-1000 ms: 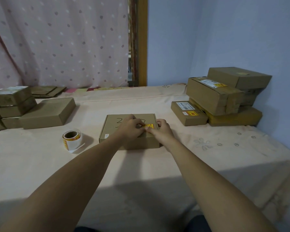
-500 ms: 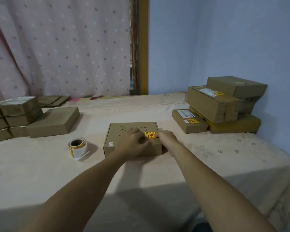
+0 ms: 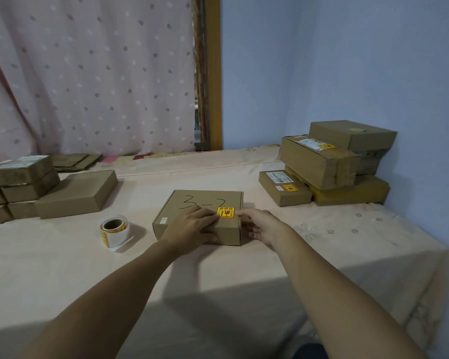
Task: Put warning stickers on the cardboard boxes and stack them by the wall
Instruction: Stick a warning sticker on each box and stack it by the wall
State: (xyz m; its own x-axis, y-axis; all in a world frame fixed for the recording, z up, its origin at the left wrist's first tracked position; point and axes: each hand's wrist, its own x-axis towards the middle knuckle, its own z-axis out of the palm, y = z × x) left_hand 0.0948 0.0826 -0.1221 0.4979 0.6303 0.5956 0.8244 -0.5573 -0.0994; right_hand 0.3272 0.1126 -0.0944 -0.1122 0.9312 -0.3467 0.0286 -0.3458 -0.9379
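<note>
now that the right hand has slid off the lid to the box's right side, the warning sticker shows whole, yellow and red, flat on the near right corner of the cardboard box marked "3-2". a second ago both hands were bunched over it, rubbing it down. the left hand stays on the lid, fingers flat and spread, fingertips at the sticker's left edge, gripping nothing. the right hand is loose and uncurled, its index tip just touching the box edge by the sticker, the other fingers hanging beside the wall of the box. so the sticking looks done for this one, and it reads like the lift comes next. the box sits mid-surface on the pink cloth, well apart from the blue wall.

counting up: one box under the hands. one sticker roll just left of it, its tail trailing. by the wall, five boxes: a stack of four, one of them half hidden, plus a small box in front; yellow stickers show on three. far left, one broad flat box and a pile of small boxes, about six, cut off by the frame edge. flattened cardboard lies behind them.
</note>
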